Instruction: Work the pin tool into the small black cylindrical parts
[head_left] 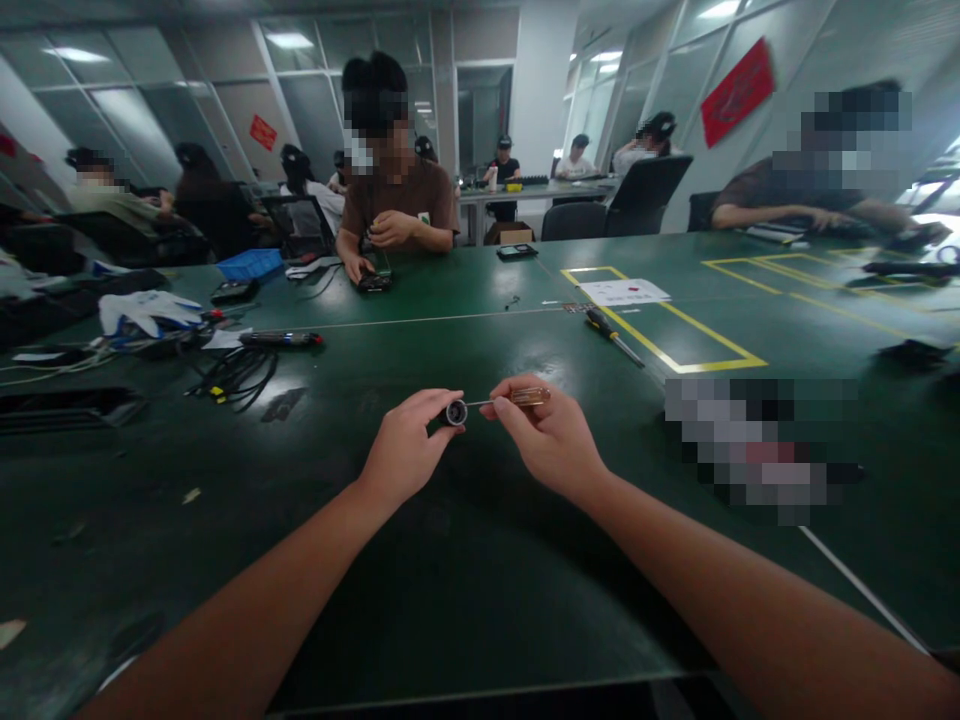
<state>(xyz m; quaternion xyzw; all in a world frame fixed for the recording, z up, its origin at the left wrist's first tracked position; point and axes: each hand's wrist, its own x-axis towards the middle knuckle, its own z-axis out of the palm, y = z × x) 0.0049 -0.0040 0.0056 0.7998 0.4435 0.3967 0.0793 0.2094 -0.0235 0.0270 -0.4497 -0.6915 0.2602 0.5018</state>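
Observation:
Over the middle of the green table, my left hand (409, 437) pinches a small dark cylindrical part (454, 412), its round end with a pale rim turned towards me. My right hand (551, 437) grips a screwdriver (531, 397) by its clear amber handle. The thin metal shaft points left, and its tip reaches the side of the cylindrical part; whether it enters an opening there I cannot tell. My fingers hide most of the cylinder's body.
On the green table (420, 620) a second screwdriver (613, 335) lies beyond my right hand, near a paper sheet (626, 291). Black cables (244, 378), a pen-shaped electric tool (281, 340) and gloves (146, 312) are at left. A person (397, 200) works opposite; a blurred-out item (765, 450) lies right.

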